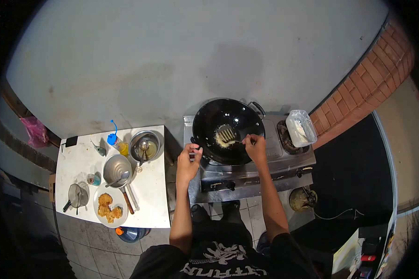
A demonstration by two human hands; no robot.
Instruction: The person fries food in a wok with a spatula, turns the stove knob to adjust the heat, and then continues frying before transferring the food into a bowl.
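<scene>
White table (149, 195) beside stove (265, 162) bears fritters (108, 207) and pans (118, 169); left hand (188, 162) clenches wok (214, 116) handle, right hand's (256, 148) fingers (247, 138) grasp spatula (228, 135).

A white square table (149, 204) stands at the left on the pale tiled floor (93, 253). Near its front edge sits a white round plate of golden fried pieces (110, 207), with a round wire-mesh strainer (77, 195) to its left. Farther back are a steel saucepan (117, 169), a shiny round steel bowl (145, 145) and a blue-capped bottle of yellow liquid (116, 143). To the right, a stainless-steel gas stove (256, 174) carries a black round wok (219, 121) and a clear plastic box (300, 128).
</scene>
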